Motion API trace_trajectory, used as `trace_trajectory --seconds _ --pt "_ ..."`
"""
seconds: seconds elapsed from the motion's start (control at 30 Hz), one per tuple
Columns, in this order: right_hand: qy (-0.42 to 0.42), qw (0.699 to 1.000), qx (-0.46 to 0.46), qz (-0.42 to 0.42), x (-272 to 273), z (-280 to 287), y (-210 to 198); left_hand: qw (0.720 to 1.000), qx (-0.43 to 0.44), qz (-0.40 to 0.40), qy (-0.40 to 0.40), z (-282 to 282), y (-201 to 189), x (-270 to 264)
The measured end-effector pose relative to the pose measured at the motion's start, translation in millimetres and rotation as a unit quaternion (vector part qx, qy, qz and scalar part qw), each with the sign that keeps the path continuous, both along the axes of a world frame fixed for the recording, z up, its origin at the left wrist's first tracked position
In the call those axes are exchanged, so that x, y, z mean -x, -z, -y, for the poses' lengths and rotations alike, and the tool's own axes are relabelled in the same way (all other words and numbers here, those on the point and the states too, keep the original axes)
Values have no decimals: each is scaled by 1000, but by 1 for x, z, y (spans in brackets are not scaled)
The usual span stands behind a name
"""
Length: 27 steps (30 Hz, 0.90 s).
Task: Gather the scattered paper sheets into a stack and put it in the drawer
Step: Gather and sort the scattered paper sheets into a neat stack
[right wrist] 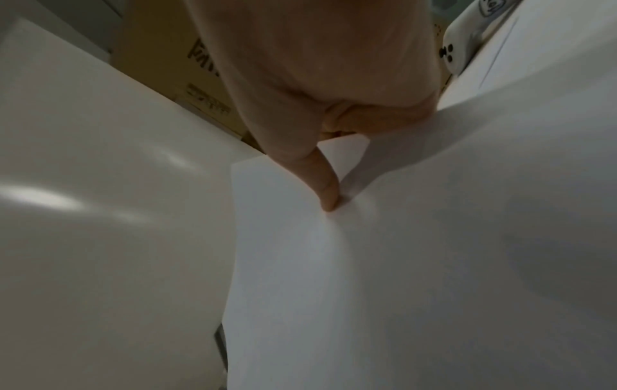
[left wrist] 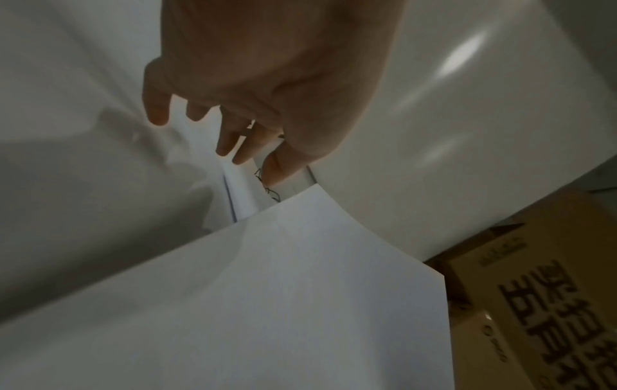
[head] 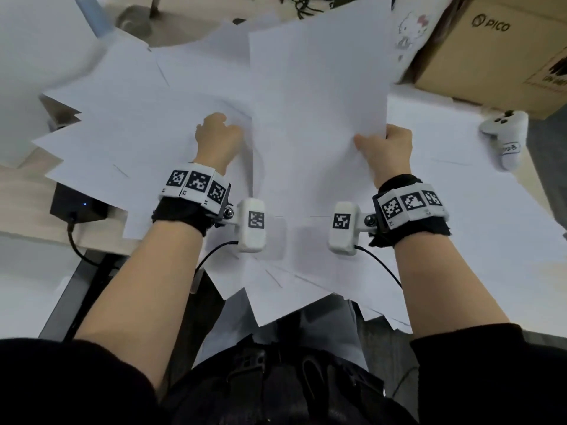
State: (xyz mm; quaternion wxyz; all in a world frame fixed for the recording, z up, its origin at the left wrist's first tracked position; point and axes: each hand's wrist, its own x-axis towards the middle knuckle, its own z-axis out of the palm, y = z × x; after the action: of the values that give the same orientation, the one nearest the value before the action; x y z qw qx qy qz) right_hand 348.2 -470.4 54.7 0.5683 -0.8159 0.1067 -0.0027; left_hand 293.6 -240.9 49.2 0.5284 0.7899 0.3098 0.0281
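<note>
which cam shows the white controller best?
Head view: the whole white controller shows, lying on sheets at the table's right edge, beside the cardboard box. Right wrist catches only part of it at the top corner. Left wrist doesn't show it.

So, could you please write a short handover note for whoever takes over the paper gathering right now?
Right hand: pinches the lifted sheet at its right edge.
Left hand: fingers loosely spread over the scattered sheets, holding nothing.
Sheets lie fanned across the desk; some overhang its near edge.
Done: one sheet picked up.
Left: gather the rest, square the stack, put it in the drawer, which is not in view.
</note>
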Motion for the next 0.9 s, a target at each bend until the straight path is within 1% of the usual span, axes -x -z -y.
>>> trace_trajectory --seconds 0.07,0.17,0.23,0.3,0.4,0.53,0.6,0.7,0.77,0.8,0.87,0.9 --pt "12 1000 13 -15 -11 -3 6 998 -18 -57 16 -2 0 -12" --pt "29 999 30 -34 -24 -5 13 985 -78 -149 41 0 3 -27" --pt "36 997 42 -49 -30 -5 18 980 -106 -163 44 2 7 -35" --pt "41 995 52 -69 -34 -5 23 980 -107 -158 46 3 11 -43" --pt "40 992 70 -95 -38 -5 29 987 -82 -134 45 3 15 -54" --pt "32 991 77 -108 -41 -4 30 993 -47 -107 30 7 17 -65" --pt "30 991 71 -111 -41 -3 30 995 -43 -88 6 8 21 -70" --pt "13 993 45 -106 -39 1 28 998 -5 -48 -52 9 25 -71" --pt "-3 994 19 -110 -37 2 23 997 24 -2 -69 12 21 -67" --pt "-8 994 5 -112 -36 2 20 995 54 28 -77 13 19 -65" --pt "-17 994 -27 -108 -34 2 15 985 117 90 -88 14 11 -58" --pt "-19 994 -43 -102 -34 2 12 981 130 115 -90 14 5 -53"
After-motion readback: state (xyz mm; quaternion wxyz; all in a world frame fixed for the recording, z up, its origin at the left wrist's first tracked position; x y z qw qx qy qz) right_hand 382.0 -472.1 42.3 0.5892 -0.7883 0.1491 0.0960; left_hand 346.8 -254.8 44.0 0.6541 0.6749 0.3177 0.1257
